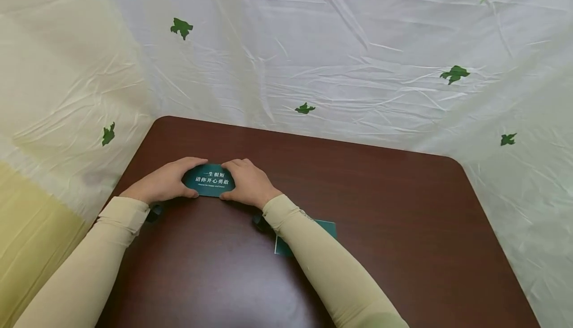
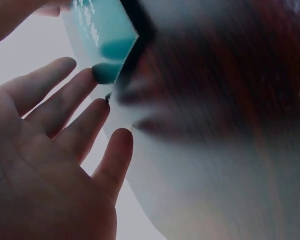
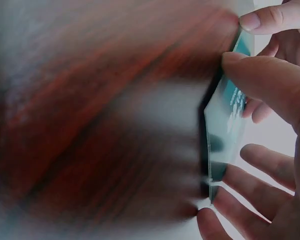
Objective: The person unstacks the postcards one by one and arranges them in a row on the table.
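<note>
White cloth (image 1: pixel 286 34) with green leaf prints hangs behind a brown table (image 1: pixel 403 208). Left of centre in the frame, the left hand (image 1: pixel 163 181) grips the teal card (image 1: pixel 209 181) between thumb and fingers at its near and far edges; the right hand (image 1: pixel 250 183) grips the other end likewise. Uneven pressure from the two could bend the card or let it slip. At lower centre, the right sleeve (image 1: pixel 331 263) crosses over a second card (image 1: pixel 329 228), and might drag it by brushing it. No container shows.
</note>
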`<state>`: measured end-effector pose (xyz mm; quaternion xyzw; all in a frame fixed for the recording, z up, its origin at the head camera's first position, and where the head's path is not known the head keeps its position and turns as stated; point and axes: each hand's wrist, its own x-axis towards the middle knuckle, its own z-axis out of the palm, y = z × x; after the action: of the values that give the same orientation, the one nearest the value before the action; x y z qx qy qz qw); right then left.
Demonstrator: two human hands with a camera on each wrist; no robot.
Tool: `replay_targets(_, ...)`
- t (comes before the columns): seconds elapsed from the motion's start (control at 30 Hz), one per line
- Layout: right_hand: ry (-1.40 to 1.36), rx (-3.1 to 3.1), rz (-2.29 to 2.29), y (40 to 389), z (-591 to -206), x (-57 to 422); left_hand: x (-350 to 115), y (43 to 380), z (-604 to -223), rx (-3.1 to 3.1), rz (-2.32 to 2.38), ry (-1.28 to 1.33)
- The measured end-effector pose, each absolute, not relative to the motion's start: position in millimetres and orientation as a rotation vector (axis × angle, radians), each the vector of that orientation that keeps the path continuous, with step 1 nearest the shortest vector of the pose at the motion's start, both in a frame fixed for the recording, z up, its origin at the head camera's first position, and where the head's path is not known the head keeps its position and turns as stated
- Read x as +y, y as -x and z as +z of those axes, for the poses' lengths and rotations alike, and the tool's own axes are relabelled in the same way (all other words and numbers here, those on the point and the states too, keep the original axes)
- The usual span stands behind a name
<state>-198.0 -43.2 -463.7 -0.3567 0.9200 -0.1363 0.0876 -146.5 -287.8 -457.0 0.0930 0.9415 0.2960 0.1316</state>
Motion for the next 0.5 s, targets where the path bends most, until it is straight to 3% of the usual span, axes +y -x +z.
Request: replay_targets(0.5,1.059,2.741,-0.403,201.1,-466.1,-35.3,-286.3,149.2,-460.5,2.723,0.867,-0.284)
